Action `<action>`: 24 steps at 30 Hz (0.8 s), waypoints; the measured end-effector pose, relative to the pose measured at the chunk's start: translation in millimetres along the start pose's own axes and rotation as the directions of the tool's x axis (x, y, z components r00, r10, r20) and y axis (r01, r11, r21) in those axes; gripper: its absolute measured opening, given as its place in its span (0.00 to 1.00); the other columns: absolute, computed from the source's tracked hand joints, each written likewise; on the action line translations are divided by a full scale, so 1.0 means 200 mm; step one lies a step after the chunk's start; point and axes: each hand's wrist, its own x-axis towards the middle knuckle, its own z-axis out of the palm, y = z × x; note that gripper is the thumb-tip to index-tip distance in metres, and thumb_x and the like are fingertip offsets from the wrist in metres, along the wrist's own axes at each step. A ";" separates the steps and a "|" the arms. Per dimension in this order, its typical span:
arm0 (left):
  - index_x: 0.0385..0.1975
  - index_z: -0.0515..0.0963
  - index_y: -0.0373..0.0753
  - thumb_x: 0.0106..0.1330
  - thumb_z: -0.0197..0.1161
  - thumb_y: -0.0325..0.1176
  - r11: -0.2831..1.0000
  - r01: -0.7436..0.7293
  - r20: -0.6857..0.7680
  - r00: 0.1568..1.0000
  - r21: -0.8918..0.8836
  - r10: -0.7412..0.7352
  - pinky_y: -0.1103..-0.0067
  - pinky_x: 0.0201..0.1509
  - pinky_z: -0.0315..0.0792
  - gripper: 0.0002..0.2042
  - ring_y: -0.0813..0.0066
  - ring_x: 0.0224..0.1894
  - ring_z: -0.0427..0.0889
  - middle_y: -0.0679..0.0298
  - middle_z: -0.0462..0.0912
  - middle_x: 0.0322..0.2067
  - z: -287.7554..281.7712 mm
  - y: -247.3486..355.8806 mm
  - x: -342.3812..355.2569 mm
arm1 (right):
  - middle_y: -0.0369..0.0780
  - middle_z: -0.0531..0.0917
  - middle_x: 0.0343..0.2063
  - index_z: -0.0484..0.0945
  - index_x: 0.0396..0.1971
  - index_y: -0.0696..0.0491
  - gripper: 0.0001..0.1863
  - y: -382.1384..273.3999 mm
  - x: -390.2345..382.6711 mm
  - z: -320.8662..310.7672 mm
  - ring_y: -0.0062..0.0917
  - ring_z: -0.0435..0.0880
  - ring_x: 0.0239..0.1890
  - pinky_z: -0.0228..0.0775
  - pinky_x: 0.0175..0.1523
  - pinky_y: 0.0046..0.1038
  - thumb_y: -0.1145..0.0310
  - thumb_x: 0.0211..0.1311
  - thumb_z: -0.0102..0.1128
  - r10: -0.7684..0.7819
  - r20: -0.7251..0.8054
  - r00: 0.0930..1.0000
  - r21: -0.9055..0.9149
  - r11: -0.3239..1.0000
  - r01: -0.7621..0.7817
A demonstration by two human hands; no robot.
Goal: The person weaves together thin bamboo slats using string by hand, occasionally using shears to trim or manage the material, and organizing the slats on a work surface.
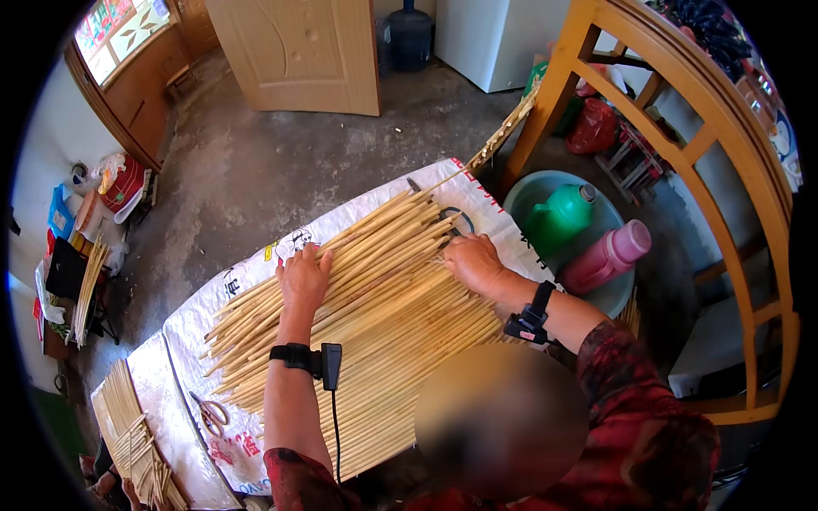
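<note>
Left hand: open, fingers spread over loose stalks.
Right hand: curled at their ends; grip hidden.
Stalks: slender, straw-coloured, cylindrical.
Sheet: white, creased.

Grey, mottled floor ahead of you, a pale wooden door with carved lines standing at its far side, a white box-shaped unit to the right of it. Far left of you, a bright patterned window over brown wood panelling, small wooden stool beside it, whitish wall nearer. On your right, an orange-brown wooden frame with open bars.
</note>
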 end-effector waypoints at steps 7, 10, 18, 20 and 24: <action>0.47 0.73 0.38 0.64 0.48 0.51 0.999 0.006 0.030 1.000 0.033 -0.007 0.57 0.51 0.61 0.23 0.56 0.47 0.74 0.55 0.78 0.41 -0.04 -0.14 -0.03 | 0.38 0.80 0.27 0.75 0.27 0.56 0.07 0.27 -0.10 -0.23 0.23 0.80 0.27 0.75 0.35 0.25 0.69 0.59 0.52 0.375 0.205 0.904 0.972 0.030 -0.233; 0.47 0.73 0.39 0.63 0.49 0.50 1.000 -0.012 0.013 1.000 0.015 0.012 0.57 0.51 0.61 0.22 0.56 0.47 0.74 0.55 0.78 0.41 -0.03 -0.17 -0.04 | 0.38 0.78 0.27 0.73 0.32 0.55 0.07 0.44 -0.16 -0.41 0.18 0.76 0.23 0.76 0.31 0.26 0.67 0.61 0.54 0.479 0.146 0.865 0.986 -0.145 -0.086; 0.47 0.72 0.39 0.63 0.49 0.49 1.000 -0.022 0.038 0.999 0.004 0.022 0.59 0.52 0.61 0.22 0.56 0.47 0.74 0.55 0.77 0.44 -0.05 -0.26 -0.08 | 0.44 0.77 0.43 0.72 0.33 0.56 0.08 0.41 -0.28 -1.06 0.14 0.71 0.23 0.64 0.24 0.16 0.67 0.65 0.49 0.456 -0.211 0.864 0.976 0.053 0.210; 0.50 0.71 0.39 0.64 0.47 0.50 0.999 0.040 0.049 0.998 0.005 -0.040 0.59 0.53 0.60 0.23 0.56 0.48 0.74 0.55 0.76 0.45 -0.07 -0.26 -0.09 | 0.45 0.77 0.44 0.72 0.33 0.56 0.08 0.38 -0.29 -1.14 0.14 0.72 0.23 0.65 0.24 0.16 0.67 0.65 0.48 0.354 -0.183 0.917 0.983 0.074 0.168; 0.53 0.70 0.40 0.65 0.45 0.52 0.994 0.107 0.054 0.993 0.011 -0.108 0.57 0.56 0.58 0.24 0.59 0.51 0.73 0.56 0.76 0.48 -0.07 -0.25 -0.08 | 0.40 0.79 0.33 0.72 0.33 0.55 0.10 0.37 -0.31 -1.17 0.15 0.74 0.23 0.66 0.26 0.15 0.63 0.64 0.50 0.411 -0.093 0.907 0.995 0.056 0.077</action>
